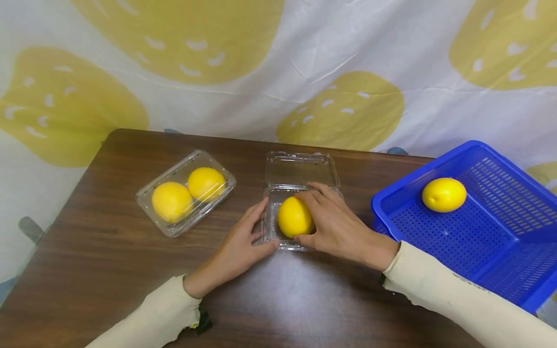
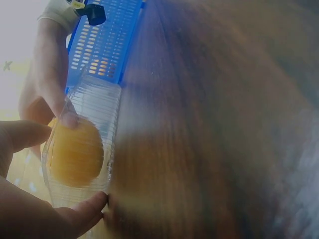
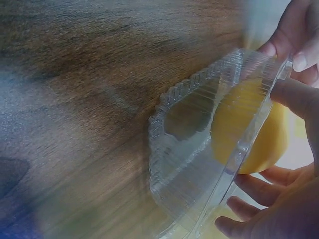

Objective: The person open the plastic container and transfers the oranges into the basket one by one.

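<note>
A yellow lemon sits in the base of an open clear plastic clamshell box, whose lid is folded back. My right hand grips this lemon from its right side, thumb at the front and fingers over the back. My left hand holds the box at its front left corner, thumb on the front edge and fingers along the left side. In the right wrist view the lemon shows partly through the clear wall and partly above the rim.
Left of my hands stands a closed clear box with two lemons inside. On the right, a blue plastic basket contains one lemon. A lemon-patterned cloth hangs behind the brown wooden table.
</note>
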Demonstrator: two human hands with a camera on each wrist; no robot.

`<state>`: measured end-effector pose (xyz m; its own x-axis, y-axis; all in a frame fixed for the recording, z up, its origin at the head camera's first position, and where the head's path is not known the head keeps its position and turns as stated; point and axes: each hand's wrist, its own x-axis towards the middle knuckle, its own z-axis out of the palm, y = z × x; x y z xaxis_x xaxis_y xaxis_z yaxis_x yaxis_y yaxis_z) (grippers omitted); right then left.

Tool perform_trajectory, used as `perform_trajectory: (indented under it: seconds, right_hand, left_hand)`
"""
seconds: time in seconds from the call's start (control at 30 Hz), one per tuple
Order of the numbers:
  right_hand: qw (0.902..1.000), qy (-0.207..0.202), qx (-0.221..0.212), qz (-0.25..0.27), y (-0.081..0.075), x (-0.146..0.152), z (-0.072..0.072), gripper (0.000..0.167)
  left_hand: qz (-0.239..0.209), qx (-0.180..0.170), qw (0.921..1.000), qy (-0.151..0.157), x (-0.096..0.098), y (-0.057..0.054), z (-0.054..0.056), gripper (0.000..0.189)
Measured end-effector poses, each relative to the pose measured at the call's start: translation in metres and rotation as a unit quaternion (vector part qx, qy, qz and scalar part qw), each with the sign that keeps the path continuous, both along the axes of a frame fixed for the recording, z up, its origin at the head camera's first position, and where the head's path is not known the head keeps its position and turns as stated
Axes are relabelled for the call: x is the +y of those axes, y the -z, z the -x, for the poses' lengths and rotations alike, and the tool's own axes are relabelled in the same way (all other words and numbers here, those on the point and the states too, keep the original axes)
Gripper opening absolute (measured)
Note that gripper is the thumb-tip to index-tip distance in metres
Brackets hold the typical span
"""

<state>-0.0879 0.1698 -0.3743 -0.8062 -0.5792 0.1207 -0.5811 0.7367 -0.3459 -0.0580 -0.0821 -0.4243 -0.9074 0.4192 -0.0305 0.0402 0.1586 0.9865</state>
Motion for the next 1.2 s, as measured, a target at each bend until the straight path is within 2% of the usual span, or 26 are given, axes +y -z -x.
perform_trajectory:
  seconds: [0.37,1.2]
  right_hand:
    - [0.9999,-0.001,0.008,0.012,-0.006,0.001,-0.002,0.084]
    - [0.9994,0.033,-0.001,0.014,-0.023,0.014,-0.009,0.089]
  left_hand:
    - [0.000,-0.001,1.0000,0.001,0.000,0.000,0.000,0.097]
    - [0.001,0.003,1.0000,-0.007,0.001,0.000,0.000,0.097]
